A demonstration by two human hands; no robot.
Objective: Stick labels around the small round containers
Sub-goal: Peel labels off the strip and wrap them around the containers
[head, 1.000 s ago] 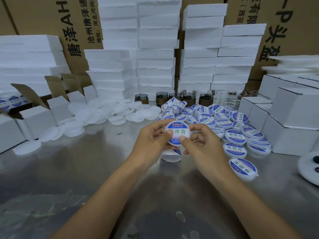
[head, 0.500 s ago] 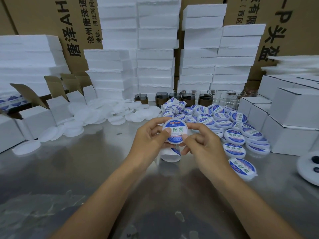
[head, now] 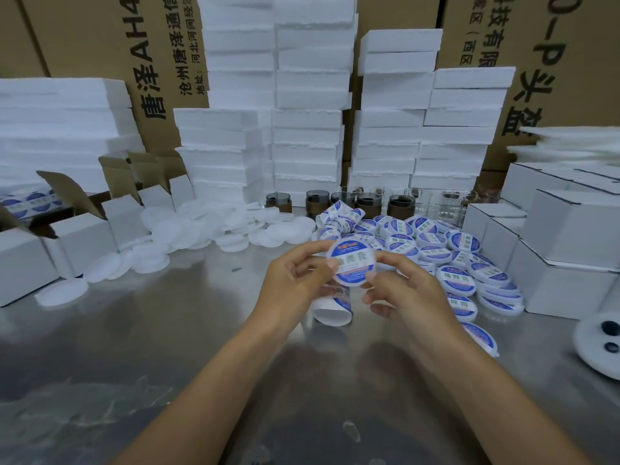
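Observation:
A small round white container [head: 351, 261] with a blue and white label on its top is held up over the middle of the steel table, its face toward me and blurred. My left hand [head: 292, 283] pinches its left rim with thumb and fingers. My right hand [head: 401, 290] pinches its right and lower rim. Under my hands a roll of labels [head: 333, 305] lies on the table. A heap of labelled containers [head: 432, 250] spreads behind and right of my hands.
Plain white lids [head: 201, 233] are scattered at the left back. White cardboard boxes [head: 567, 250] stand at the right, open ones [head: 84, 236] at the left. Foam slabs [head: 308, 129] and brown cartons rise behind. Dark glass jars [head: 365, 201] line the back.
The container has risen slightly and turned between my fingers; its label now looks blurred. Both hands stay on it.

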